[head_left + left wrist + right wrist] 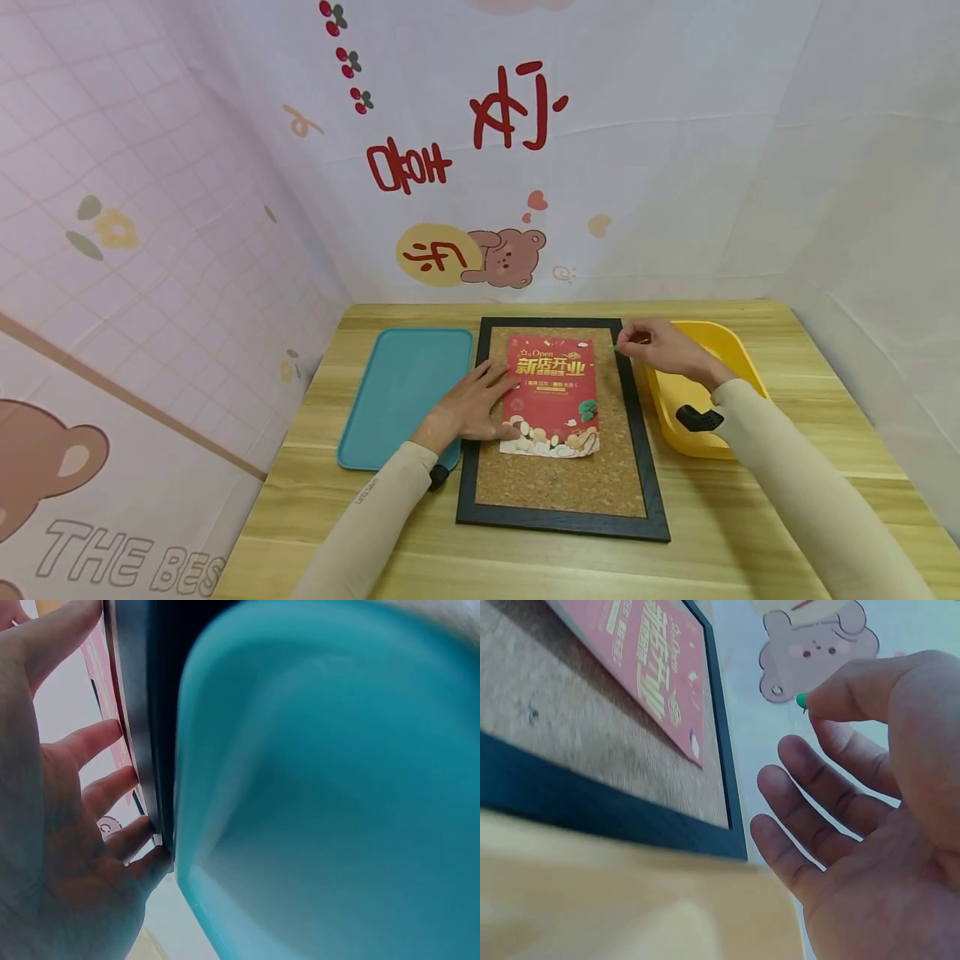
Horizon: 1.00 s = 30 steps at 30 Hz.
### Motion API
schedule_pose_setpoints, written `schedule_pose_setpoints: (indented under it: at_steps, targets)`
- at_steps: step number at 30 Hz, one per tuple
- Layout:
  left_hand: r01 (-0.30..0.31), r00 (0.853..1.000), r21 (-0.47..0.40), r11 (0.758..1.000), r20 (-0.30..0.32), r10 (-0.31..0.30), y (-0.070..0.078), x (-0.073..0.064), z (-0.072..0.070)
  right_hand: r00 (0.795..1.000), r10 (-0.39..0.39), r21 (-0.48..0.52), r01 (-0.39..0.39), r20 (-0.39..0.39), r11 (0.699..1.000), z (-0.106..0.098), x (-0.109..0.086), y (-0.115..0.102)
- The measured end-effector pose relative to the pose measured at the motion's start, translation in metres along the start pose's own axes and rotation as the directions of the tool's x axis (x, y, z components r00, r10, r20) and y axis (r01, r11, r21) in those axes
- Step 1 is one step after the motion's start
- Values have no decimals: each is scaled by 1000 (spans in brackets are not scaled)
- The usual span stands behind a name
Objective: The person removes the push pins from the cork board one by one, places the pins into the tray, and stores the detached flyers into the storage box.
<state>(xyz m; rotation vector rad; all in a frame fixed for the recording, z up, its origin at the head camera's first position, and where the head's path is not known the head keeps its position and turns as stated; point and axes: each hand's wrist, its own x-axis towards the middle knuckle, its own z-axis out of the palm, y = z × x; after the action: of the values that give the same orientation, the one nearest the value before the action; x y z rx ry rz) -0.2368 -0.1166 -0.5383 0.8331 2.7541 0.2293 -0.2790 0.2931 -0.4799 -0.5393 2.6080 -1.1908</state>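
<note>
A red printed poster (552, 392) lies on a cork board (558, 487) with a black frame. My left hand (472, 402) rests at the poster's left edge, fingers spread and straight over the frame's left side. In the left wrist view, its fingertips (112, 784) touch near the frame's edge. Between thumb and index finger my right hand (663, 344) pinches a small green push pin (802, 700), its point showing below the head. That hand is above the board's upper right corner, close to the yellow bin, and its other fingers are loosely bent.
To the left of the board lies a blue-green tray (408, 383). A yellow bin (712, 450) stands at the right, partly under my right forearm. The wooden table (810, 417) meets a printed cloth backdrop (637, 167) at the back and left.
</note>
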Motion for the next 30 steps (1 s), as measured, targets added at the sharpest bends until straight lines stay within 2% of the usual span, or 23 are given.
schedule_pose_setpoints:
  at_steps: [14, 22, 30]
  targets:
    - [-4, 1000, -2, 1000, -2, 4, 1, 0, -1, 996, 35, 11, -34, -80, 999, -28, -26, 28]
    - [-6, 1000, -2, 1000, 1, 6, 1, 0, 0, 993, 86, 15, -85, -83, 996, -40, -34, 51]
    - [-7, 1000, -13, 1000, 0, 7, 1, 0, -1, 987, 145, -4, -146, -64, 989, -41, -33, 72]
